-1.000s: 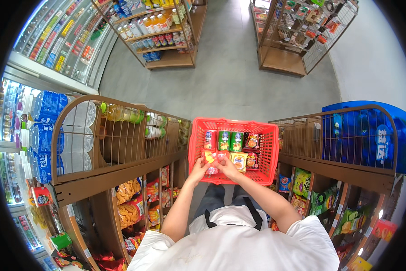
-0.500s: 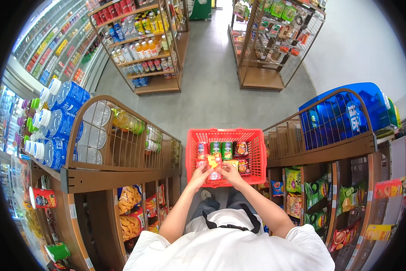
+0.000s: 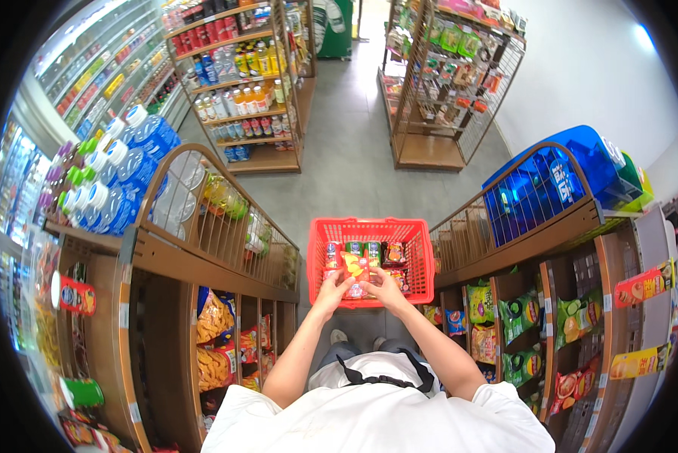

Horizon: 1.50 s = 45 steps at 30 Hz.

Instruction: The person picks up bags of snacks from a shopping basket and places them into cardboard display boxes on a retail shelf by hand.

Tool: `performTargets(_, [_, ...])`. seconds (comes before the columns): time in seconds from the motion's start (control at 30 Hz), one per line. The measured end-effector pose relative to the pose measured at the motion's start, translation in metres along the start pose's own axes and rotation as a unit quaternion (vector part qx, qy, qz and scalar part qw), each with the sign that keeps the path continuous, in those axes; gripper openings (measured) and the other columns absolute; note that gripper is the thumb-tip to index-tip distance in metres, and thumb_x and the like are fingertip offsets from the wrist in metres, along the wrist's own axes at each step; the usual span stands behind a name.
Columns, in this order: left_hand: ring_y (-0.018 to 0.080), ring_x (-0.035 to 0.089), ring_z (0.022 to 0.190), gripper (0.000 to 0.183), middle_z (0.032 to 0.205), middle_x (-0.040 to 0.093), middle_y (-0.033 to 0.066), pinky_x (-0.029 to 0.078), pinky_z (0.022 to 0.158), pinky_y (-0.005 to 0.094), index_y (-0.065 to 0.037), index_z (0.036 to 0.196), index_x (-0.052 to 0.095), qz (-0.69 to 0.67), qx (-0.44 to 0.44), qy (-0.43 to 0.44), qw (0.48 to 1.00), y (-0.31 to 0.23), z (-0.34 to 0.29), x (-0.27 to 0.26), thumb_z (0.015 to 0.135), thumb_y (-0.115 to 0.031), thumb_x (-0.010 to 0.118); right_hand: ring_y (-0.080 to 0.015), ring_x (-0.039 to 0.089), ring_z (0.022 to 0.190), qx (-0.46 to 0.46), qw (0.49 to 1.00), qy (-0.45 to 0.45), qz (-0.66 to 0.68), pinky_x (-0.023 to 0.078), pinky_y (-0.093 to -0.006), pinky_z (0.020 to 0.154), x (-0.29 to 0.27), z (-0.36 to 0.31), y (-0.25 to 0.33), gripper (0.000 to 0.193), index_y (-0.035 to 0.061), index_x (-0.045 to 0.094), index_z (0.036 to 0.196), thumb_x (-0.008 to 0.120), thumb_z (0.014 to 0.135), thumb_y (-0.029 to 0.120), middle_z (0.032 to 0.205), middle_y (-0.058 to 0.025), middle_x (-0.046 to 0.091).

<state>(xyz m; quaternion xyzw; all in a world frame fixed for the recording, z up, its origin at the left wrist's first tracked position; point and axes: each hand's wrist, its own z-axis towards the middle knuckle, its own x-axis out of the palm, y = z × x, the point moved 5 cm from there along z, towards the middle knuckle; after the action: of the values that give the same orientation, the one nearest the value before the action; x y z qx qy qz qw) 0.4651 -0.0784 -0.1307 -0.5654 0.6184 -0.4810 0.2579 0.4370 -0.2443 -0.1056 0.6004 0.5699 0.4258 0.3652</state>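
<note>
Above the near side of the red plastic basket [image 3: 316, 268], both my hands hold a small red packet with a yellow picture [image 3: 355, 266]. My left hand [image 3: 334, 290] grips its left edge, fingers curled. From the other side, my right hand [image 3: 385, 288] pinches the packet's right edge. Behind the packet, inside the basket, stand a red canister [image 3: 332, 252] and green canisters [image 3: 373, 252]. Dark snack packets [image 3: 395, 254] lie along the basket's right side. My hands and the packet hide part of the basket's near contents.
Snack shelves flank me, with chip bags [image 3: 520, 317] on the right and orange snack bags [image 3: 215, 315] on the left. Large water bottles [image 3: 139, 162] top the left shelf; a blue bin [image 3: 558, 177] tops the right. Drink racks [image 3: 241, 98] and a wire rack [image 3: 437, 113] stand ahead.
The packet is lifted slightly and tilted more upright, showing more of its front. My hands stay on its two edges. The view has shifted a little, moving the basket slightly left in the picture.
</note>
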Motion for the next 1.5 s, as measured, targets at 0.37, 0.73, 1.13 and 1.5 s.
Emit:
performTargets(0.37, [0.0191,0.052,0.126,0.062,0.137,0.055,0.0142,0.04,0.107,0.0324,0.004,0.146,0.039,-0.045,0.096,-0.104,0.989,-0.026,-0.067,0.037,0.095,-0.019,0.067,-0.0237,0.061,0.115,-0.064,0.994,0.072,-0.054,0.049,-0.0361,0.099,-0.015,-0.029,0.028,0.062,-0.0029,0.046,0.139,0.074,0.09,0.02,0.126,-0.0191,0.061])
performTargets(0.73, [0.0186,0.053,0.126,0.059,0.138,0.055,0.0144,0.042,0.105,0.0318,0.005,0.146,0.039,-0.103,0.14,-0.17,0.97,0.008,-0.141,0.077,0.097,-0.017,0.064,-0.0213,0.06,0.117,-0.086,0.985,0.143,-0.041,0.048,-0.0338,0.101,-0.032,-0.078,0.011,0.05,-0.0029,0.052,0.136,0.069,0.094,0.019,0.126,-0.0161,0.063])
performTargets(1.13, [0.0163,0.062,0.112,0.043,0.125,0.063,0.0085,0.049,0.098,0.0302,-0.001,0.139,0.054,-0.036,0.217,-0.372,0.902,0.036,-0.25,0.061,0.098,-0.013,0.062,-0.0089,0.064,0.095,-0.13,0.962,0.231,-0.066,0.052,-0.0257,0.086,0.039,-0.143,0.018,0.029,-0.0039,0.063,0.119,0.067,0.095,0.012,0.106,-0.0052,0.07])
performTargets(1.5, [0.0169,0.061,0.116,0.044,0.131,0.062,0.0119,0.049,0.099,0.0303,0.0,0.141,0.051,-0.07,0.256,-0.461,0.847,0.054,-0.378,0.029,0.099,-0.012,0.06,-0.0085,0.064,0.099,-0.157,0.917,0.353,-0.1,0.05,-0.025,0.089,0.14,-0.221,0.007,0.025,-0.0028,0.064,0.118,0.062,0.098,0.012,0.107,-0.005,0.07])
